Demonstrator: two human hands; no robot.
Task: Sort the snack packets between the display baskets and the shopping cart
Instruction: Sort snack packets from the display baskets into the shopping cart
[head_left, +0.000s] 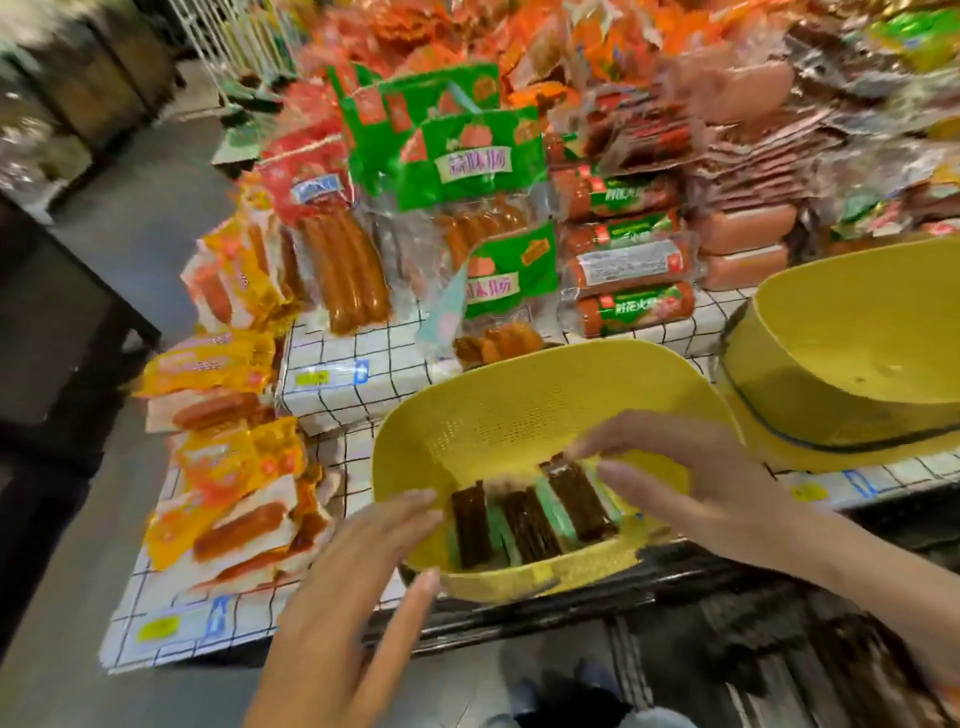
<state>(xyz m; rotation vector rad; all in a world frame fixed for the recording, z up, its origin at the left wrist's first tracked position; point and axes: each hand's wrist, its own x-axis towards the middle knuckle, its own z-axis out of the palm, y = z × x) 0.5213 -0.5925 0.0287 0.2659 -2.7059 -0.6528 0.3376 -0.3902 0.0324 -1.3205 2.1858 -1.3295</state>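
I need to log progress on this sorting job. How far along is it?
Done: at least three brown snack packets lie in the near yellow basket. In hand: the left hand is open at its rim, and the right hand reaches over the packets; blur hides any grip. Left: the far yellow basket shows no packets, and the cart below holds dark, blurred items.
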